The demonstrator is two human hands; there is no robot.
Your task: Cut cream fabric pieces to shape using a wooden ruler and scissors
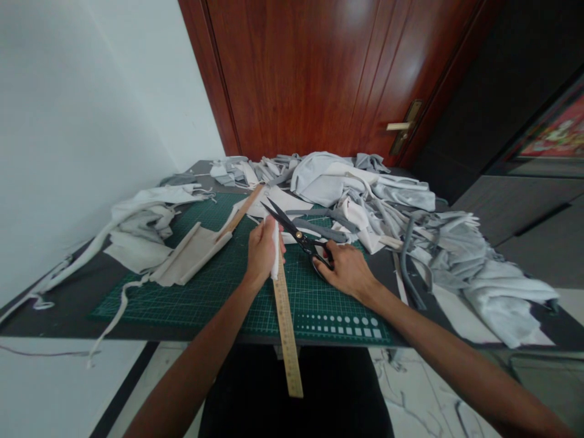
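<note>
2 hands work above a green cutting mat (214,298) on the bench (59,316). The left hand (262,252) is closed around a narrow white fabric strip (275,255) and a wooden ruler (285,322), pinching them together, and the ruler's lower end juts past the bench edge toward the person's body. The right hand (349,271) grips the handles of black tailor's shears (303,238), whose blades stand open, their tips reaching beyond the top of the strip. The strip looks light, soft and limp, so it would likely slide or fold unless pinched close to the ruler; the stiff ruler offers a firmer place to hold. Another length of wood (239,213) angles away across the mat, and I cannot tell whether it joins the ruler. A folded tan fabric piece (191,258) lies beyond the left hand, while heaped grey and white fabric scraps (474,261) crowd the far and right sides, near the open blades.
</note>
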